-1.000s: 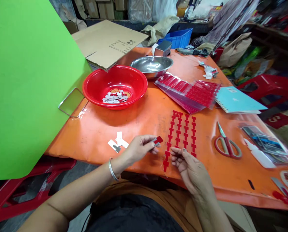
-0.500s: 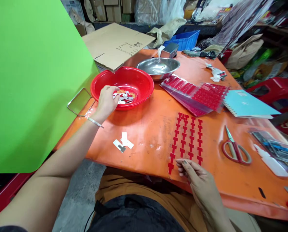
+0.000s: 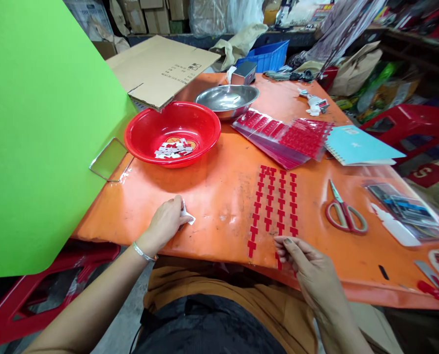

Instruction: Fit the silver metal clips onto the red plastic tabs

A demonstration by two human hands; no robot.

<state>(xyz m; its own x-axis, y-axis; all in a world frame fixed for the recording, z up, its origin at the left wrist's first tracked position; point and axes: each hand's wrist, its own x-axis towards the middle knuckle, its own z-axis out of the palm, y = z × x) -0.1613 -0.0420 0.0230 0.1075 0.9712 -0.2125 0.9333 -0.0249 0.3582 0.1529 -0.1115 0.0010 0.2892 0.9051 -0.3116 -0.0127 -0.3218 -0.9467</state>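
My left hand (image 3: 166,221) is down on the orange table, its fingers closed on small white pieces (image 3: 187,217); how many are gripped is hidden. Beyond it stands a red basin (image 3: 138,140) with a pile of small white and red pieces (image 3: 173,148) at the bottom. My right hand (image 3: 309,260) is in a pinch at the lower part of a clear sheet with rows of red T-shaped stickers (image 3: 267,199). What sits between its fingertips, if anything, is too small to make out.
Red-handled scissors (image 3: 346,216) lie right of the stickers. Behind are more red sheets (image 3: 285,135), a light blue notebook (image 3: 363,142) and a metal bowl (image 3: 228,101). A large green panel (image 3: 45,137) stands at the left, a cardboard sheet (image 3: 163,64) behind the basin.
My left hand has come out of the red basin toward me and closed over the white pieces on the table. My right hand keeps its pinch near the stickers.
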